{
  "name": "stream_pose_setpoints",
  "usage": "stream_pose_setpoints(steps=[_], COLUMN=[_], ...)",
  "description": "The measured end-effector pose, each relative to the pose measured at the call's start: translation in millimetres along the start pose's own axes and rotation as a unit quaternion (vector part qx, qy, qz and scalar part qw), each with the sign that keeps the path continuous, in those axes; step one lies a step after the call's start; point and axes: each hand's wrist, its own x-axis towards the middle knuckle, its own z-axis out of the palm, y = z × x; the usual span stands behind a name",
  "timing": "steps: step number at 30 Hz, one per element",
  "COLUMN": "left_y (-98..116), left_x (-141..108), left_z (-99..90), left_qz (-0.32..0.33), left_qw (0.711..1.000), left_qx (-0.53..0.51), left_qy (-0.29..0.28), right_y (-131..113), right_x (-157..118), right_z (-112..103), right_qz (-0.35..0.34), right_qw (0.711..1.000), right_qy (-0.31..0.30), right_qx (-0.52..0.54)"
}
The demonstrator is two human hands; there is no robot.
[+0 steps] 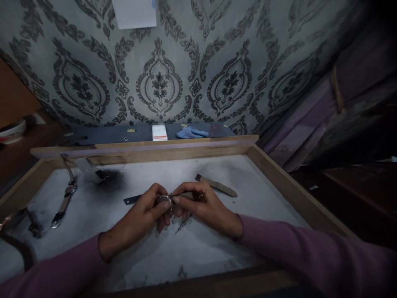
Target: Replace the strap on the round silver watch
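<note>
My left hand (150, 209) grips a round metal watch case (165, 201) near the middle of the tray, its thumb on the face. My right hand (198, 205) pinches a brown strap piece (187, 195) at the right side of the case. A thin pointed metal tool (182, 224) sticks out below the fingers of my right hand. Behind my left hand a dark flat strip (132, 200) with a small hole at its end shows. Another strap piece (220, 186) lies on the white surface behind my right hand.
A wooden-rimmed tray (276, 169) surrounds the white work surface. On its left lie a watch (63, 203), a pale strap (88, 170) and a dark strap (18, 244). Beyond the back rim are a blue cloth (192, 132) and a small white box (159, 131). A purple curtain (297, 128) hangs at right.
</note>
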Motion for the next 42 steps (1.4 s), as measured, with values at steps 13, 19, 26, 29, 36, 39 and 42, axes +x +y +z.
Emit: stream_pose_setpoints(steps=[13, 19, 26, 29, 36, 39, 42], left_y=[0.9, -2.7, 0.5, 2.3, -0.9, -1.7, 0.2], left_x=[-1.5, -0.8, 0.6, 0.5, 1.1, 1.7, 1.7], left_z=[6.7, 5.7, 3.6, 3.3, 2.2, 1.9, 1.6], left_qz=[0.025, 0.026, 0.033, 0.028, 0.020, 0.011, 0.003], left_qw=[1.000, 0.999, 0.999, 1.000, 1.000, 1.000, 1.000], left_qx=[0.006, 0.007, 0.024, 0.007, -0.014, -0.021, -0.017], left_qy=[0.017, 0.019, 0.004, -0.004, -0.020, -0.018, -0.024], right_y=[0.5, -1.0, -1.9, -2.8, -0.8, -1.3, -3.9], right_x=[1.0, -1.3, -4.3, -5.6, -5.5, -6.3, -8.5], right_z=[0.0, 0.0, 3.6, 4.0, 0.9, -0.4, -1.8], right_qz=[-0.001, -0.003, -0.032, -0.032, -0.026, -0.026, -0.040], right_qw=[1.000, 1.000, 0.999, 0.999, 0.999, 0.999, 0.995], right_qy=[0.009, 0.010, 0.011, 0.009, -0.018, -0.032, -0.049], right_qx=[0.020, 0.012, 0.017, 0.023, -0.003, -0.031, -0.072])
